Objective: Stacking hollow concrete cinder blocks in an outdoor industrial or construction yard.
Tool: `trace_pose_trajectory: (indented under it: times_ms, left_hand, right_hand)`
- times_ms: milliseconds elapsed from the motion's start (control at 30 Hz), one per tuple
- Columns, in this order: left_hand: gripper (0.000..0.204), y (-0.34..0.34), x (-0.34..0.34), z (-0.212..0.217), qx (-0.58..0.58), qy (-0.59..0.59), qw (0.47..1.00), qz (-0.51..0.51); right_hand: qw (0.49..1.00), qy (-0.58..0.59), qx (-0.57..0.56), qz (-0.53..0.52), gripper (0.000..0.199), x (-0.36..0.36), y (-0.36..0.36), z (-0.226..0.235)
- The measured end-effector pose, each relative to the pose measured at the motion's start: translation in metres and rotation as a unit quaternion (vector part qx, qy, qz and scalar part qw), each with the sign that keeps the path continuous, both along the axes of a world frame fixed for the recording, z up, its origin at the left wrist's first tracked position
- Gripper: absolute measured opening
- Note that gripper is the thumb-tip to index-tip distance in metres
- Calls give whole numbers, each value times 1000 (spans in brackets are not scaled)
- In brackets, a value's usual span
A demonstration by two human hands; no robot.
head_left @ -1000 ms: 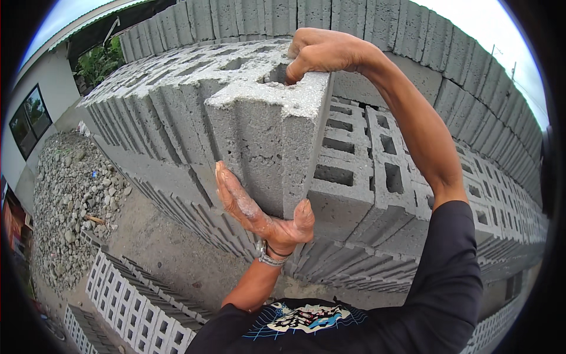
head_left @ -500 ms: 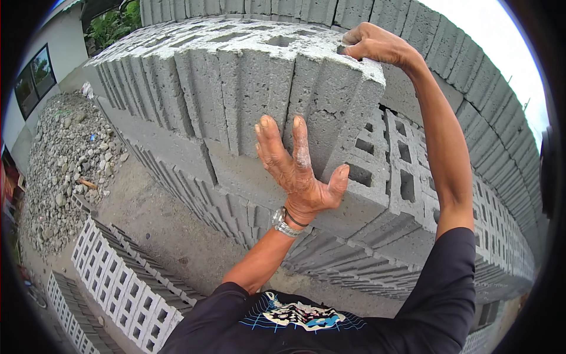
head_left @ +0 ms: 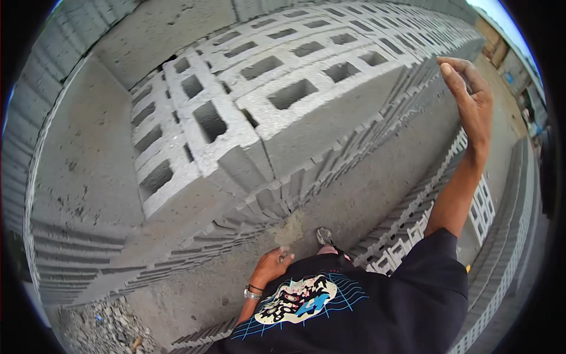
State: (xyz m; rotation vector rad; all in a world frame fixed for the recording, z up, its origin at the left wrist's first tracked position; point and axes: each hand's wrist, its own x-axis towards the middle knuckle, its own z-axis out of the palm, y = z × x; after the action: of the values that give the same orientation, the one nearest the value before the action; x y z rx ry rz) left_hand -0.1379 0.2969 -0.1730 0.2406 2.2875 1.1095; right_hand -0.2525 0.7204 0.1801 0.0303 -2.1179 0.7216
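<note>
My right hand (head_left: 470, 97) is raised at the upper right with its fingers loosely bent. A gap shows between thumb and fingers, and nothing is in it. It is apart from the stack of hollow concrete blocks (head_left: 330, 127), whose top with rectangular holes spreads across the upper middle. Low in front of my shirt, my left hand (head_left: 271, 266) is half curled and holds nothing that I can see. A watch (head_left: 252, 294) is on that wrist. At the left, grey blocks (head_left: 82, 159) stand higher, beside the exposed holes.
Dirt ground (head_left: 365, 189) runs between the stack and rows of blocks (head_left: 407, 236) at the lower right. A shoe (head_left: 323, 236) shows on it. Gravel (head_left: 106, 330) is heaped at the lower left. More blocks (head_left: 79, 29) rise behind.
The view has swung right. My right hand has let go of the top block's edge and is out to the right. My left hand has left the block's face and dropped near my body.
</note>
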Motion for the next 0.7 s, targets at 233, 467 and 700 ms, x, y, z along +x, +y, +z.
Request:
trace_pose_trajectory:
  times_ms: [233, 467, 700]
  left_hand:
    - [42, 91, -44, -30, -60, 20, 985, -162]
    - [42, 156, -61, -40, -96, -32, 977, -190]
    - [40, 170, -54, -44, -126, -38, 978, -165]
  right_hand:
    - [816, -260, -126, -502, 58, 189, 311, -194]
    - [625, -489, -173, -583, 75, 279, 411, -320]
    - [577, -559, -227, -550, 82, 261, 465, -360]
